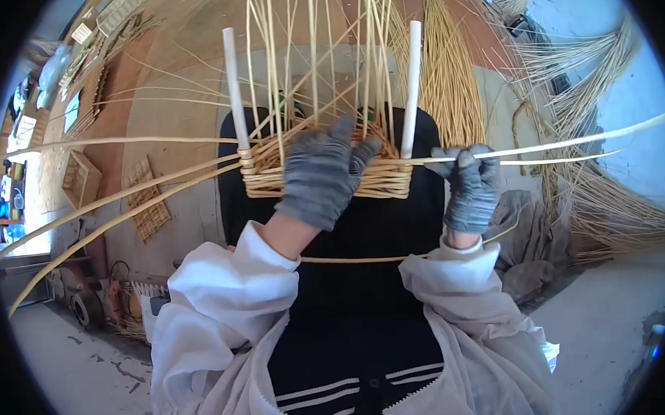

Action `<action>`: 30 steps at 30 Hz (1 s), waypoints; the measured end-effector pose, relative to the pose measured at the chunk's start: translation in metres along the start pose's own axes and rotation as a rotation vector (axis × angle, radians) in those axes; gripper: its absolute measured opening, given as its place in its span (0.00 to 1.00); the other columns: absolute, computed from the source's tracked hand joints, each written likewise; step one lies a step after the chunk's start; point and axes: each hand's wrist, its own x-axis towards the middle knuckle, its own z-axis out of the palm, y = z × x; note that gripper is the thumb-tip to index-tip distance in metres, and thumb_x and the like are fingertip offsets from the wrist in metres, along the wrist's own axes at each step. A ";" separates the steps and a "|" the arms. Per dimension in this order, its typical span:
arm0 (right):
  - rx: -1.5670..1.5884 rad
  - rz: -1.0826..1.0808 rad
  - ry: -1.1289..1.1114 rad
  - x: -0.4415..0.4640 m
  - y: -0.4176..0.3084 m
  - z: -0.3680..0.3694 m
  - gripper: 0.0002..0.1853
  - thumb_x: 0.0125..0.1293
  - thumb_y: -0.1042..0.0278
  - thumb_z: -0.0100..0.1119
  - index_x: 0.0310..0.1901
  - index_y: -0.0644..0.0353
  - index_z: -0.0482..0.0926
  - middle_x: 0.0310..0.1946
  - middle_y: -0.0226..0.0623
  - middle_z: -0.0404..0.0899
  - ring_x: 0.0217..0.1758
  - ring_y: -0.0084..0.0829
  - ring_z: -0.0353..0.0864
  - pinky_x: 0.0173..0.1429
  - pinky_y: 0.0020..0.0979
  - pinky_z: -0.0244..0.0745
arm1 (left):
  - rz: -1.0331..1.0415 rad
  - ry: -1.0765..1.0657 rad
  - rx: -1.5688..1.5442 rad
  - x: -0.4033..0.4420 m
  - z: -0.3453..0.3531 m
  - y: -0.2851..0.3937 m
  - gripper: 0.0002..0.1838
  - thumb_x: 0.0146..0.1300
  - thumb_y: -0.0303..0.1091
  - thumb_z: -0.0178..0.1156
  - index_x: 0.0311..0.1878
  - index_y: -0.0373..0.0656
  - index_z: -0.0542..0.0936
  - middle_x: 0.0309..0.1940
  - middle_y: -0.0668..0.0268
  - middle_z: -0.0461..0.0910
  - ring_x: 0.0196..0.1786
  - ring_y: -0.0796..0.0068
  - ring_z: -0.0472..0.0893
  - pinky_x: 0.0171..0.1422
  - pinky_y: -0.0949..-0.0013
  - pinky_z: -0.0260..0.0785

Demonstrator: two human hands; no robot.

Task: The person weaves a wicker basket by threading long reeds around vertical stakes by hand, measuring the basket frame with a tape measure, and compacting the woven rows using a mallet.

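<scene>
2 white posts (pixel 235 86) flank a low-walled tan wicker basket (pixel 382 185).

Basket (pixel 382 184) tan, woven; posts (pixel 234 86) white; reed (pixel 567 142) pale yellow; gloves (pixel 318 177) grey; sleeves (pixel 228 290) white; shirt (pixel 352 318) black, white-striped.

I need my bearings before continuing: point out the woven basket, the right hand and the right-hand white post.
Woven basket (pixel 385 183): head view, right part of its front wall.
Right hand (pixel 470 189): head view, its gloved back.
Right-hand white post (pixel 412 87): head view, midway along its length.
</scene>
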 end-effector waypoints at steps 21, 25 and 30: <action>-1.333 -0.567 -0.772 -0.015 -0.006 0.053 0.32 0.39 0.55 0.70 0.48 0.59 0.74 0.43 0.42 0.72 0.46 0.41 0.73 0.54 0.42 0.65 | 0.411 -0.101 0.270 -0.051 -0.031 -0.060 0.31 0.38 0.40 0.71 0.50 0.47 0.75 0.44 0.62 0.78 0.52 0.61 0.74 0.58 0.59 0.64; -1.409 -0.640 -0.840 -0.004 0.026 0.052 0.36 0.37 0.47 0.69 0.48 0.60 0.75 0.41 0.41 0.75 0.44 0.41 0.72 0.52 0.41 0.64 | 0.482 -0.199 0.181 -0.038 -0.030 -0.072 0.30 0.41 0.37 0.68 0.52 0.47 0.74 0.46 0.64 0.78 0.52 0.63 0.74 0.58 0.60 0.65; -1.423 -0.530 -0.782 0.002 0.000 0.071 0.36 0.34 0.45 0.69 0.45 0.61 0.76 0.40 0.42 0.75 0.44 0.43 0.72 0.52 0.43 0.63 | 0.541 -0.207 0.046 -0.013 -0.038 -0.058 0.28 0.42 0.38 0.67 0.51 0.46 0.75 0.48 0.63 0.76 0.51 0.61 0.75 0.57 0.60 0.66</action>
